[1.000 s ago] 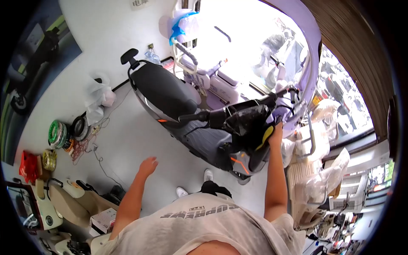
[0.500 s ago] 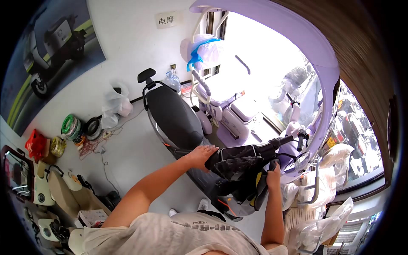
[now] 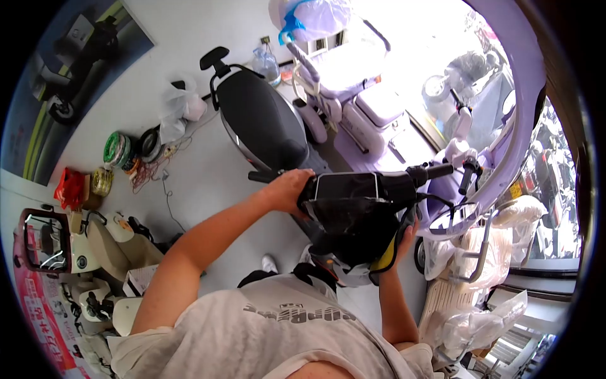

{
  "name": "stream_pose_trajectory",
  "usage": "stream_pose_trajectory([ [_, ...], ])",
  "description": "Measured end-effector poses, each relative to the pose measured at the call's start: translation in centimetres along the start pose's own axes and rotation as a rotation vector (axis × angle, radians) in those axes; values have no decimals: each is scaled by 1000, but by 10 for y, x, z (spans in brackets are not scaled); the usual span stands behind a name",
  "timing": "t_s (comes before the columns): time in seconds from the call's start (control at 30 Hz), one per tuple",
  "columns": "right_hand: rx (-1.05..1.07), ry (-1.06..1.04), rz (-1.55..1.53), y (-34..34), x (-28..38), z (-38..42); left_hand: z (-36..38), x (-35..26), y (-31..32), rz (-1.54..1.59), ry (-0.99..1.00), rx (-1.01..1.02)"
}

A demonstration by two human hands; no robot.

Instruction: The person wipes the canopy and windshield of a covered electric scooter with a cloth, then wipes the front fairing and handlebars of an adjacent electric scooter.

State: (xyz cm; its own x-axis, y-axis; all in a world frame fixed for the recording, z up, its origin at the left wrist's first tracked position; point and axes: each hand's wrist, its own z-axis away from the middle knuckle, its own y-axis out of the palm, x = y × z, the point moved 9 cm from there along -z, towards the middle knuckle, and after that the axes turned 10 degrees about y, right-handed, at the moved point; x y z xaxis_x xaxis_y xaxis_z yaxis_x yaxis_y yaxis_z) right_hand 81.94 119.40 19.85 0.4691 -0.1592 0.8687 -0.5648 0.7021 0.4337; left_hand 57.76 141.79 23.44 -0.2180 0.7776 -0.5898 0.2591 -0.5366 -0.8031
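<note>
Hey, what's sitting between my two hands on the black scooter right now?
In the head view, between the left hand on the handlebar and the right hand lower at the front lie the scooter's display panel and the plastic-wrapped front cowl.

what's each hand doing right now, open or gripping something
Left hand: closed around the left handlebar grip of the black electric scooter.
Right hand: pressed against the scooter's black front panel; grip cannot be told.

Left hand (image 3: 289,190) clenched; right hand (image 3: 404,237) apparently gripping.
</note>
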Motion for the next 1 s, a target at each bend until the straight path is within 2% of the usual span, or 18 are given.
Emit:
stream_pose_trajectory([
  [0.07, -55, -112, 111, -12, -3, 0, 0, -7, -3, -40, 96, -89],
  [0.13, -78, -69, 111, -14, -13, 5, -3, -18, -10, -62, 76, -74],
  [0.2, -266, -102, 344, -42, -28, 12, -10, -25, -8, -52, 78, -16],
  [0.27, -264, -122, 567, -58, -44, 18, -17, -33, -8, -86, 189, -27],
  [0.33, -236, -327, 810, -28, -12, 36, -23, -35, -8, -116, 226, 10],
  [0.4, -226, -294, 805, -40, -24, 45, -24, -34, -7, 126, 110, 49],
  [0.43, -247, -288, 819, -50, -33, 51, -23, -36, -5, 145, 124, 59],
  [0.53, -266, -333, 845, -58, -46, 66, -22, -31, -1, 111, 74, 60],
  [0.6, -320, -253, 783, -56, -49, 69, -21, -30, -3, 77, 58, 42],
  [0.77, -393, -296, 892, -19, -36, 86, -21, -32, -3, 85, 73, 42],
  [0.9, -355, -370, 679, 5, -33, 88, -20, -31, -2, 85, 60, 35],
  [1.0, -282, -336, 597, 1, -34, 72, -20, -35, -2, 96, 105, 9],
])
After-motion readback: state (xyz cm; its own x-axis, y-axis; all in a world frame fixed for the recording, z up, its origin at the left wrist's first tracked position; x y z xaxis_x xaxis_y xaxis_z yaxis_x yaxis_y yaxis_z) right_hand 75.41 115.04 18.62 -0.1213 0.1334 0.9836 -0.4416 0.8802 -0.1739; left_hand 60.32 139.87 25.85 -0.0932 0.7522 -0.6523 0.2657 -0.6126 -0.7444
